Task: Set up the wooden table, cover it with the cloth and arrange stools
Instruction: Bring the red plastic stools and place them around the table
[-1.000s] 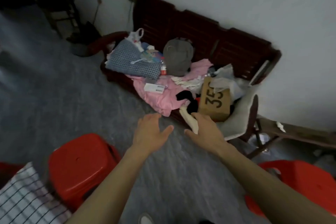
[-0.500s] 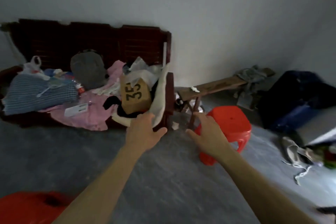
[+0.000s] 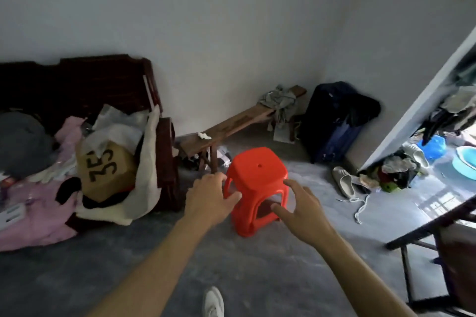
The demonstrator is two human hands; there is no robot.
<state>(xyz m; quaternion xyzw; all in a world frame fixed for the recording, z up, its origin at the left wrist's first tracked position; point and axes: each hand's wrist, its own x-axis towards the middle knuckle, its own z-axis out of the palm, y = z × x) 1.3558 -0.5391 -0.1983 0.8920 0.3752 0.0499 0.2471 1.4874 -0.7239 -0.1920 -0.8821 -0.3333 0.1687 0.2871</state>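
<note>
A red plastic stool [image 3: 257, 183] stood upright on the grey concrete floor [image 3: 231, 260], square seat up; the left hand [image 3: 210, 201] and right hand [image 3: 302, 210] flanked it, fingers spread, gripping nothing.

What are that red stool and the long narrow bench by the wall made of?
The red stool looks like moulded plastic: one glossy, uniform piece with rounded edges. The bench seems to be bare, worn wood: dull brown, a flat plank on a leg.

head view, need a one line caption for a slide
Both hands, left and right, reach open toward a red plastic stool standing on the grey floor beside a cluttered wooden bench.
</note>
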